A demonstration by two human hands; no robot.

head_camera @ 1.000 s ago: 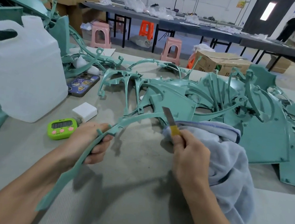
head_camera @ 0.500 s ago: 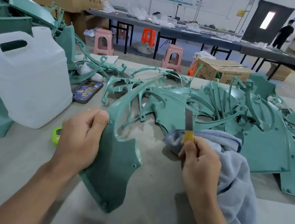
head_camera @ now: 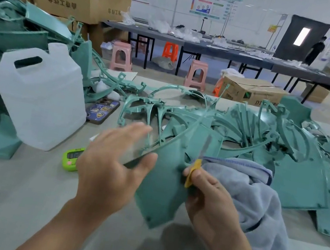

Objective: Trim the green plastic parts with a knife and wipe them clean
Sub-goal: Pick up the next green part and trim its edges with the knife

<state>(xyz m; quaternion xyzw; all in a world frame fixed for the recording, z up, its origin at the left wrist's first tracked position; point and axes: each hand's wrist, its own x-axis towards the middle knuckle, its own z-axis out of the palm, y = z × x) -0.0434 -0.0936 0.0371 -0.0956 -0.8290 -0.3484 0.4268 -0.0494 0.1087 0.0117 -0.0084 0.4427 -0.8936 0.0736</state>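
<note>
Green part (head_camera: pixel 162 181) up over the table (head_camera: pixel 4 195), between both hands. Wide-spread left hand (head_camera: pixel 112 166) at its left side, fingers straight and blurry, thumb lying on the part's top edge. Curled right hand (head_camera: pixel 210 201) at its right side, pinching a knife (head_camera: pixel 194 169) by the yellow grip, blade pointing up. Hard to tell if blade and part touch. Blue-grey cloth (head_camera: pixel 257 196) bunched under and beside the right hand. Big heap of more green parts (head_camera: pixel 271 141) behind, spread across the table. White jug (head_camera: pixel 38 98) standing at the left. Small green timer (head_camera: pixel 70 157) just in front of the jug, partly hidden by the left hand. Dark phone (head_camera: pixel 102 110) lying flat by the jug's right side.
</note>
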